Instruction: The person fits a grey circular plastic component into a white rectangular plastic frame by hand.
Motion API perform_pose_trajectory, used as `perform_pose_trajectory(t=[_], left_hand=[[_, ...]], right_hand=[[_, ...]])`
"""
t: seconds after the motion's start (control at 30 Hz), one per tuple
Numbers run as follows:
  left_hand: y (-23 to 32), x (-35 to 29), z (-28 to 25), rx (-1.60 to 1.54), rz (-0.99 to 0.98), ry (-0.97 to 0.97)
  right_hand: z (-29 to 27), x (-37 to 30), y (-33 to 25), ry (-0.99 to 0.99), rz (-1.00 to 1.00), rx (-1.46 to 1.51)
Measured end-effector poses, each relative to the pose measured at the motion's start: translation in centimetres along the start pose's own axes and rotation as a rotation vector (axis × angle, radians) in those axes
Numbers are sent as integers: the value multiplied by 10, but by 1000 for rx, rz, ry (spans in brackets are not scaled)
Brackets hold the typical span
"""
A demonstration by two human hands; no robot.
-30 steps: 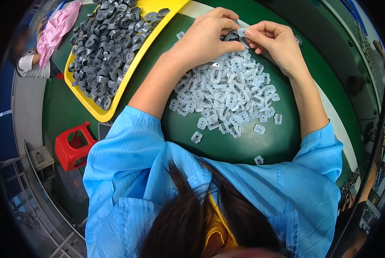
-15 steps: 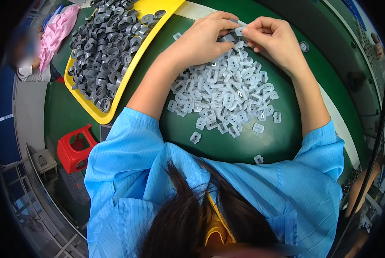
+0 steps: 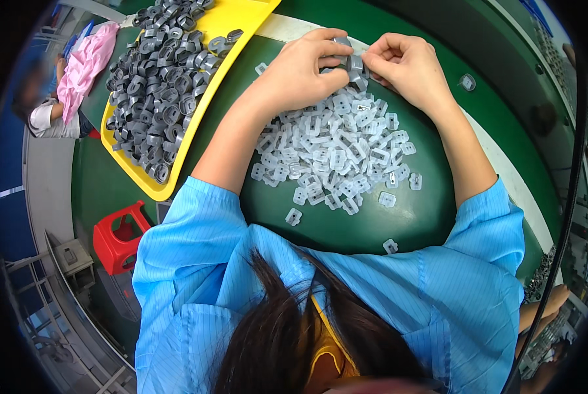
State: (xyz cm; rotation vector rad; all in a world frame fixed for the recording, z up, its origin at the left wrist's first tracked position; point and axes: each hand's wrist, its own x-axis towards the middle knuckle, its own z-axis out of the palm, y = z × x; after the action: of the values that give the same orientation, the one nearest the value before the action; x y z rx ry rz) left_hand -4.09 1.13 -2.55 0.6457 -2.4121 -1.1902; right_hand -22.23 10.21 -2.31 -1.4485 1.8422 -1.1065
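Beyond the pile, my left hand (image 3: 304, 71) is closed on a grey plastic ring-shaped part (image 3: 355, 64), its fingers along the left side. Another grey piece shows just above it, partly behind my fingers. My right hand (image 3: 409, 71) is curled, with thumb and fingertips pinched together against the right edge of the grey part. Whatever sits between those right fingertips is hidden. Below both hands spreads a heap of small translucent white plastic pieces (image 3: 336, 154), several with a metal bit in them.
A yellow tray (image 3: 195, 131) full of grey ring parts (image 3: 159, 98) stands at the left. One loose grey part (image 3: 467, 82) lies to the right. A red stool (image 3: 120, 240) is at lower left. Another person with pink cloth (image 3: 90, 65) sits far left; an arm (image 3: 543, 308) shows at right.
The white piece pinched in my right fingers is no longer visible there. The grey part now shows more upright between my hands, and my right fingertips have come against it.
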Motion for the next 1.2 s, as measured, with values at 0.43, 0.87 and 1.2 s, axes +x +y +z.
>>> perform_pose_trajectory(t=[0.43, 0.87, 1.2], left_hand=[[3, 6, 5, -83, 163, -40], [5, 6, 11, 197, 221, 132], [2, 8, -2, -349, -102, 232]], right_hand=[[-36, 6, 6, -191, 152, 286], [-28, -3, -6, -342, 118, 176], [-12, 0, -7, 62, -50, 332]])
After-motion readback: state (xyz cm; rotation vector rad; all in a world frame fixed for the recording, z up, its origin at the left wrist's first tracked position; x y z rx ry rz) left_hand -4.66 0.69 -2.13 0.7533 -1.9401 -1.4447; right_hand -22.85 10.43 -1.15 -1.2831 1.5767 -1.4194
